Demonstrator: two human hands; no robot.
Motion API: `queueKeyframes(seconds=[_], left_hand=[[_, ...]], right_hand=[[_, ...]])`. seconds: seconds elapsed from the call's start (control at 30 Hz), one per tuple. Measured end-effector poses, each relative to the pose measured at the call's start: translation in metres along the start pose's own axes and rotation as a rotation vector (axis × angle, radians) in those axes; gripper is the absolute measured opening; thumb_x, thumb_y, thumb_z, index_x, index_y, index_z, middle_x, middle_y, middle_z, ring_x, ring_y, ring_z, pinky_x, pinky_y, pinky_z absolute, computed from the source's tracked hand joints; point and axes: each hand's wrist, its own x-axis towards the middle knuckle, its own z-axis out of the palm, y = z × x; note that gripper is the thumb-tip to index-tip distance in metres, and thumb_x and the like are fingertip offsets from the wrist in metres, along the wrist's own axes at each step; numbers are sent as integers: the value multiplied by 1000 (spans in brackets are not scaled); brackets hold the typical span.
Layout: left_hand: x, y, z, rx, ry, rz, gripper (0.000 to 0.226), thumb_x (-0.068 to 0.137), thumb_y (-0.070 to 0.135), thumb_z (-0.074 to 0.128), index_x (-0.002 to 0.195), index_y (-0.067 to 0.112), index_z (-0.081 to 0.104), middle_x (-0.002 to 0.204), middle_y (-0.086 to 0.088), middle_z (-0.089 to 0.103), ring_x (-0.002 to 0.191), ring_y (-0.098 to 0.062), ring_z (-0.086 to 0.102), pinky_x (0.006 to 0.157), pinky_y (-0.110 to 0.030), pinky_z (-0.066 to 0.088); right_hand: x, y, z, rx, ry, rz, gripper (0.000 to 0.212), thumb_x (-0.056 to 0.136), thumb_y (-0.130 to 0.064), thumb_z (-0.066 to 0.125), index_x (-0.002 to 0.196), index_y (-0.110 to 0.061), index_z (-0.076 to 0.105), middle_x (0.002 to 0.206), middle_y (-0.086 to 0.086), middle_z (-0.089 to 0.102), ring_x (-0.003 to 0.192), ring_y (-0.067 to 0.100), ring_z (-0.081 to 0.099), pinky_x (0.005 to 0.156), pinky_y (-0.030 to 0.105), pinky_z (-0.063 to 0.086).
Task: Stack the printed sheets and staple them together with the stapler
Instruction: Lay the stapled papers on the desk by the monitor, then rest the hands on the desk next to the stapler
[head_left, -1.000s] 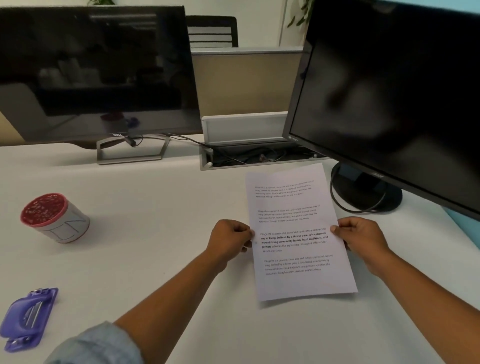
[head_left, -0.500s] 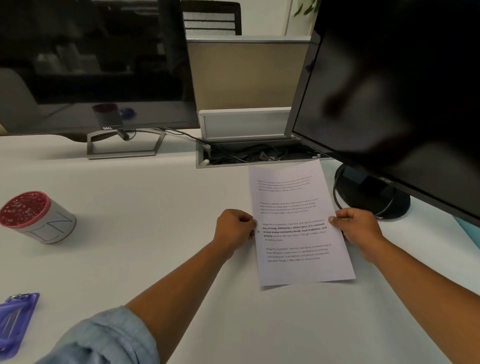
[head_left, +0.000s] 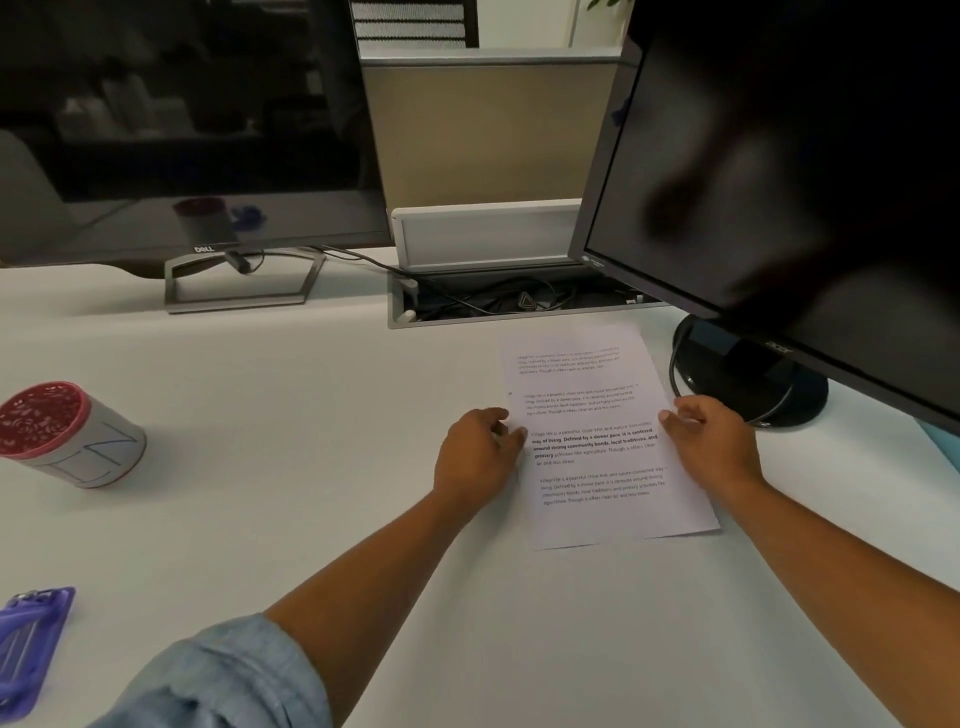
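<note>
The printed sheets (head_left: 597, 441) lie flat in one squared stack on the white desk (head_left: 260, 467), right of centre, with black text facing up. My left hand (head_left: 478, 457) rests at the stack's left edge, fingers loosely curled and touching the paper. My right hand (head_left: 711, 441) sits at the right edge with its fingers apart, tips on the paper. Neither hand pinches the sheets. The purple stapler (head_left: 31, 649) lies at the desk's near left corner, far from both hands and partly cut off by the frame.
A grey cup with a red patterned lid (head_left: 67, 436) stands at the left. Two dark monitors (head_left: 182, 130) (head_left: 805, 182) stand at the back; the right one's round base (head_left: 748, 379) is just behind the sheets. An open cable tray (head_left: 519, 301) lies between them.
Both hands pinched the stack's side edges before; now the fingers have loosened and the sheets lie flat on the desk. The view has tilted down and closer.
</note>
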Motion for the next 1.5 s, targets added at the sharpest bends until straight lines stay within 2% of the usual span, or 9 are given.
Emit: queueKeyframes(seconds=[0.1,0.2,0.33,0.5,0.63,0.9,0.97,1.23,1.5], left_hand=[[-18,-8,10,299,83,291,45,90,43,58,127,18,58,122,1,60,106,-20,60,87,-35,50],[-27,-21,25,467,64,467,54,89,49,54,131,16,55,136,-5,56,127,-27,50,104,-39,39],[-35,-33,36,579,-56,431,68,94,60,31,150,20,30,160,-1,23,149,-22,13,121,-40,8],[-35,-35,38,622,-96,393,68,96,62,19,154,26,12,163,6,5,150,-14,-4,120,-34,-7],[-37,-38,34,606,-111,410,70,95,64,14,154,28,2,162,8,-4,148,-11,-10,121,-34,-5],[-61,-65,-11,562,-1,394,68,95,63,17,154,29,8,160,13,-5,146,-4,-16,121,-29,-5],[-113,-96,-75,554,217,360,68,95,64,16,153,28,13,161,13,0,147,-3,-12,121,-29,0],[-171,-149,-120,457,336,97,72,92,64,20,152,23,21,159,12,8,148,-4,-1,120,-28,5],[-225,-201,-132,470,316,-69,81,89,68,15,153,20,16,161,9,4,148,-8,0,120,-31,5]], right_hand=[[-17,11,8,-216,2,-199,49,93,-39,59,136,-18,50,145,7,49,131,30,48,104,48,43],[-28,24,19,-327,-49,-310,57,93,-44,55,143,-18,43,156,3,37,142,25,35,114,47,34],[-33,33,30,-418,-97,-336,64,95,-48,49,149,-17,35,161,3,26,149,22,21,117,44,23],[-33,37,31,-471,-140,-343,70,95,-56,38,154,-20,24,164,1,17,152,20,11,119,42,15],[-35,38,29,-497,-170,-358,79,91,-66,24,156,-22,16,165,0,10,152,19,5,121,40,10],[-47,41,26,-403,-140,-358,76,90,-63,30,153,-21,26,164,-1,16,152,18,11,122,42,14],[-87,2,50,-327,-166,-514,76,89,-65,30,151,-21,30,164,-1,19,151,17,13,122,43,16],[-151,-12,75,-46,-195,-539,66,89,-63,31,140,-24,48,157,-10,30,147,12,24,117,45,31],[-229,-12,119,-134,-272,-616,76,90,-68,18,145,-21,41,158,-9,24,148,10,18,122,39,14]])
